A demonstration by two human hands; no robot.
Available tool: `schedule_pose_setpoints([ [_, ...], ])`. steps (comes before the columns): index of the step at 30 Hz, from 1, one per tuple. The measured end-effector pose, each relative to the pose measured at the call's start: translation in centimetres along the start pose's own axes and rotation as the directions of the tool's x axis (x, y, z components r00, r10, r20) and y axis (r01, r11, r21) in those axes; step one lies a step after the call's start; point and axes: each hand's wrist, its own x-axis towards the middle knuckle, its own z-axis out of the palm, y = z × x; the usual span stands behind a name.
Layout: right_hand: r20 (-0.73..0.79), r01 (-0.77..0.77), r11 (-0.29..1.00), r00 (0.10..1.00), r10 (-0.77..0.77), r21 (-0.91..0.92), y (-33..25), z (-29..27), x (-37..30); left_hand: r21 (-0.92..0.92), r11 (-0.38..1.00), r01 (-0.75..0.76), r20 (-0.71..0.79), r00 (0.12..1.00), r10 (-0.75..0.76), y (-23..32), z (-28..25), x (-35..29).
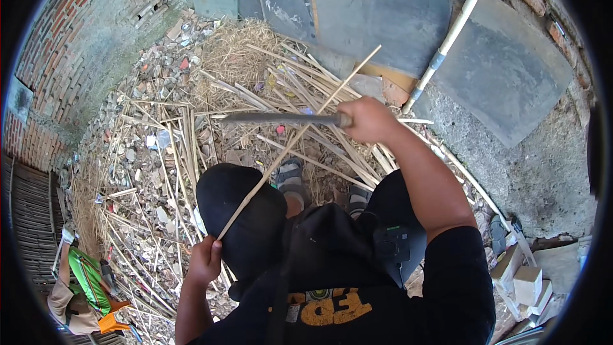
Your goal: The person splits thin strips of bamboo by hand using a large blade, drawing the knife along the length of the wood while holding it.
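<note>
With twelve o'clock at the top of the view, the left hand, at about half past seven, is curled around the lower end of a long pale stick. The right hand, at two, is wrapped around the handle of a long knife, its blade pointing to nine and crossing the stick above its middle; whether the two touch, I cannot tell.

The stick slants from the left hand towards one o'clock, passing over the left knee. It looks light, dry and fairly stiff, with a little spring along its length. Its surface seems matt rather than slippery, though the edges may splinter and the grain could split lengthwise. The lower end is the sensible hold, well apart from the blade; gripped only there, the far end will probably wobble. The knife is likely the heavier piece, best held by its handle alone.

Below lie the sandals, near six, and loose sticks over rubble, many towards nine and others towards twelve. Farther out, dry grass sits at eleven, a pale pole leans at two, and wooden blocks stand at four.
</note>
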Motion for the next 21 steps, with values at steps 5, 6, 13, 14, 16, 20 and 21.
schedule_pose_setpoints([
  [5, -0.249, -0.246, 0.963, 0.931, 0.266, 0.108, 7.2, -0.5, 0.5, 0.038, 0.999, -0.023, -0.027, 0.999, 0.024, 0.5, -0.1, 0.3],
  [6, -0.260, -0.239, 0.965, 0.930, 0.259, 0.105, 6.5, -0.5, 0.4, 0.067, 0.997, -0.031, -0.033, 0.999, 0.033, 0.5, -0.2, 0.3],
  [13, -0.128, 0.097, 0.989, 0.988, -0.082, 0.114, 2.9, 0.5, 0.4, -0.040, 0.999, 0.020, 0.025, 1.000, -0.019, -0.3, -0.2, 0.2],
  [14, -0.142, 0.087, 0.990, 0.987, -0.071, 0.113, 5.2, 0.7, 0.6, -0.063, 0.998, 0.014, 0.010, 1.000, -0.014, 0.0, -0.2, 0.4],
  [16, -0.264, -0.175, 0.967, 0.939, 0.220, 0.185, 6.9, -0.4, 0.9, -0.014, 1.000, -0.013, 0.000, 1.000, 0.013, 0.3, -0.4, 0.5],
  [20, -0.296, -0.016, 0.984, 0.953, 0.069, 0.179, 3.2, -0.5, 0.0, -0.025, 0.999, 0.034, -0.004, 0.999, -0.034, 0.3, -0.4, 0.2],
  [21, -0.208, 0.005, 0.991, 0.978, 0.023, 0.134, 1.8, -0.5, -0.4, -0.038, 0.999, 0.017, -0.008, 1.000, -0.017, 0.4, -0.2, 0.3],
])
